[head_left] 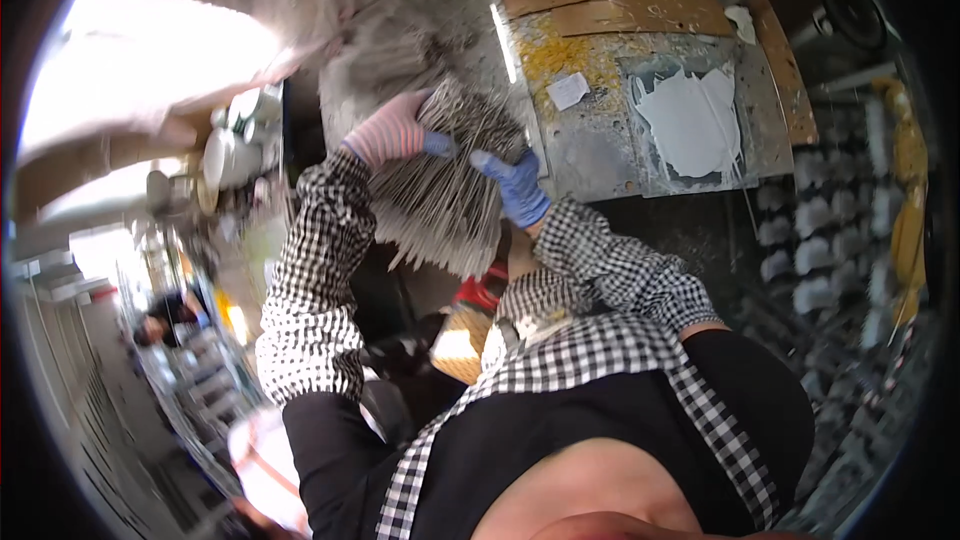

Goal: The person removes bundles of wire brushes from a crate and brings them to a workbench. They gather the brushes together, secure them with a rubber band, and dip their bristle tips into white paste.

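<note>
Your left hand point(395, 130) and right hand point(515, 188) curl partly closed, clasping a splayed bundle of thin grey rods point(440, 205) that overhangs the near edge of the surface point(585, 155), toward its left corner. Uneven pressure could let fanned, unsupported rods slip and fall.

From afar, I am viewing a black top point(335, 452) under a black-and-white gingham apron point(590, 348), matching gathered sleeve covers point(312, 330), a pink-striped, blue-tipped left glove point(385, 132) and a blue right glove point(522, 190).
</note>
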### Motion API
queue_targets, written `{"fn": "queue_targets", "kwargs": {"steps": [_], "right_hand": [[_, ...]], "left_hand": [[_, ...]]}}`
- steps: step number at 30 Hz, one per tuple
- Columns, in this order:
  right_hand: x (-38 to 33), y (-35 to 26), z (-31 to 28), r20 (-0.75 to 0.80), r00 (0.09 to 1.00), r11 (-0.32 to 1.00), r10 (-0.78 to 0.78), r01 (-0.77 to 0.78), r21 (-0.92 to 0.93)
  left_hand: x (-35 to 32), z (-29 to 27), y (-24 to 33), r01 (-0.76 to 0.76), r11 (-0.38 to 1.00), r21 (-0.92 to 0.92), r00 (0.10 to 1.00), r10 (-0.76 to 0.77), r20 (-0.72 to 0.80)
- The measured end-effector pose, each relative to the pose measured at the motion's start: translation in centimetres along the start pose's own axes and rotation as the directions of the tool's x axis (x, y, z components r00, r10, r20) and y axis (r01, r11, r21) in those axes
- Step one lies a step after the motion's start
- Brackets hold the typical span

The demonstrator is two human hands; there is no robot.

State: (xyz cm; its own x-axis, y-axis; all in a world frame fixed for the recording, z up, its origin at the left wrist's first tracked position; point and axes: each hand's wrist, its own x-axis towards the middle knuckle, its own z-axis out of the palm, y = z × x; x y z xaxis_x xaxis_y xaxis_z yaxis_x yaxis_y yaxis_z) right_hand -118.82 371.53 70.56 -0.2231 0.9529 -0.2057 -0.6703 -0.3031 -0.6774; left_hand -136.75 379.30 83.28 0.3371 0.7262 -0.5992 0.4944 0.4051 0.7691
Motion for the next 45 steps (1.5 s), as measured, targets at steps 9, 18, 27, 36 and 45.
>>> {"fn": "queue_targets", "kwargs": {"steps": [9, 18, 27, 36, 45], "right_hand": [[9.1, 10.8, 1.4, -0.639, 0.768, 0.885, -0.041, -0.269, -0.380], [16.6, 16.8, -3.3, -0.609, 0.689, 0.836, 0.393, -0.544, -0.074], [16.3, 11.5, -5.6, -0.490, 0.764, 0.664, 0.419, -0.626, -0.409], [6.0, 6.4, -11.7, -0.151, 0.885, 0.668, 0.441, -0.436, -0.603], [-22.5, -0.1, -41.0, -0.160, 0.956, 0.741, 0.247, -0.293, -0.604]], "left_hand": [[9.4, -2.5, -7.9, 0.151, 0.074, 0.986, 0.969, 0.186, -0.163], [17.8, -6.4, -18.0, 0.015, 0.006, 1.000, 0.943, 0.332, -0.016], [12.9, 7.6, -8.3, 0.508, -0.185, 0.841, 0.835, -0.135, -0.533], [17.0, 8.9, -26.3, 0.613, -0.337, 0.715, 0.775, 0.079, -0.627], [17.2, 18.9, -17.5, 0.693, -0.265, 0.670, 0.706, 0.064, -0.705]]}}
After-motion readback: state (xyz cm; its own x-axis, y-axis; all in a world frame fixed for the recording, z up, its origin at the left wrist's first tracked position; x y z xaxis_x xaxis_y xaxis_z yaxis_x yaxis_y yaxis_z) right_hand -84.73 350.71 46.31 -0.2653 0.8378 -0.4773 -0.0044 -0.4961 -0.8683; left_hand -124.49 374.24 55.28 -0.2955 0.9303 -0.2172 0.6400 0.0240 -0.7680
